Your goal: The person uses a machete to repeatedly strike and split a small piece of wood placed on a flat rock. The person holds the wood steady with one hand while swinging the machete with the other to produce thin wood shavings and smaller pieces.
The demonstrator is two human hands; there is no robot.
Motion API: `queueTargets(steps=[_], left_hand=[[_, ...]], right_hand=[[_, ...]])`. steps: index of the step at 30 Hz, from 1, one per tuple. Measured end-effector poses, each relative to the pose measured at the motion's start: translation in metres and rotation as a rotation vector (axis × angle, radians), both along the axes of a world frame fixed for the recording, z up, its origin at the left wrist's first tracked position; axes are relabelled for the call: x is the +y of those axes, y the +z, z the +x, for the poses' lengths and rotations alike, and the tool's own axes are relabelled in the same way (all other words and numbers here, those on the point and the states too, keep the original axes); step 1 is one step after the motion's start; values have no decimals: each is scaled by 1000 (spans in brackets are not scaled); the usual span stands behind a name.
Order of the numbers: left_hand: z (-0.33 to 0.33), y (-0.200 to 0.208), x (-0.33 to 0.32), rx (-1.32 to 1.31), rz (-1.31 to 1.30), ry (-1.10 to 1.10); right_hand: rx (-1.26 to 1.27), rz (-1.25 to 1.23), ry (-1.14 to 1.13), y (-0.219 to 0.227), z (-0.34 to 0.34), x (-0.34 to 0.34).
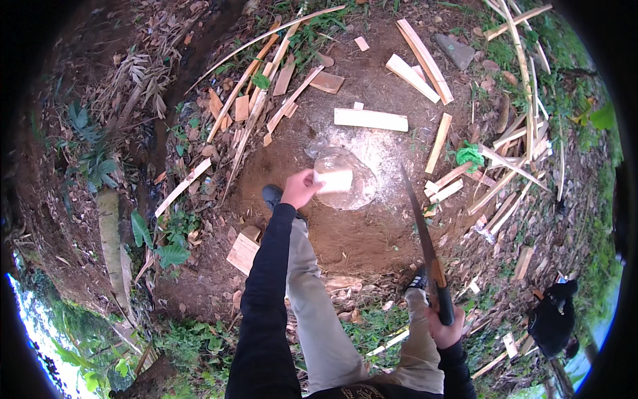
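Note:
My left hand (300,189) is closed on one end of a short, pale wood block (335,181). The block is over a low chopping stump (359,198), and I cannot tell whether it touches the top. Down at the right, my right hand (446,327) is wrapped round the dark handle of a machete (421,229). Its long, dark blade points away from me, to the right of the stump and apart from the block. Pale wood chips (382,156) lie on the ground around the stump's far and right sides.
A pale plank (370,120) lies just beyond the stump. Cut boards (425,61) and long strips (256,113) are scattered far and left. More wood is piled at the right by a green plastic bag (469,155). A grey stone (455,51) lies far right. My shoes flank the stump's near side.

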State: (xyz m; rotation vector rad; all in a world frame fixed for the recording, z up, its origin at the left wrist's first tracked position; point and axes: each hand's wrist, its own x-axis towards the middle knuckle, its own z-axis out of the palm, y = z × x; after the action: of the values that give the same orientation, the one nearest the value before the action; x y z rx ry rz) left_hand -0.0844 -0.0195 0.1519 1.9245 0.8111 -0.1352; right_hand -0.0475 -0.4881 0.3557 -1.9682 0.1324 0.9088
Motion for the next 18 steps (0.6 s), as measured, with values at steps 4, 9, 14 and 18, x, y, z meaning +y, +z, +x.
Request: queueTargets(steps=[4,9,14,18], left_hand=[[-9,-34,17,29,155,-67],[1,-30,71,-114,527,693],[7,2,64,-152,376,372],[18,1,13,4,247,-325]], right_hand=[[-60,23,32,-22,-2,-22],[-93,12,-42,-31,-8,-18],[-96,21,2,-25,-8,-13],[-82,48,27,-15,-1,-6]])
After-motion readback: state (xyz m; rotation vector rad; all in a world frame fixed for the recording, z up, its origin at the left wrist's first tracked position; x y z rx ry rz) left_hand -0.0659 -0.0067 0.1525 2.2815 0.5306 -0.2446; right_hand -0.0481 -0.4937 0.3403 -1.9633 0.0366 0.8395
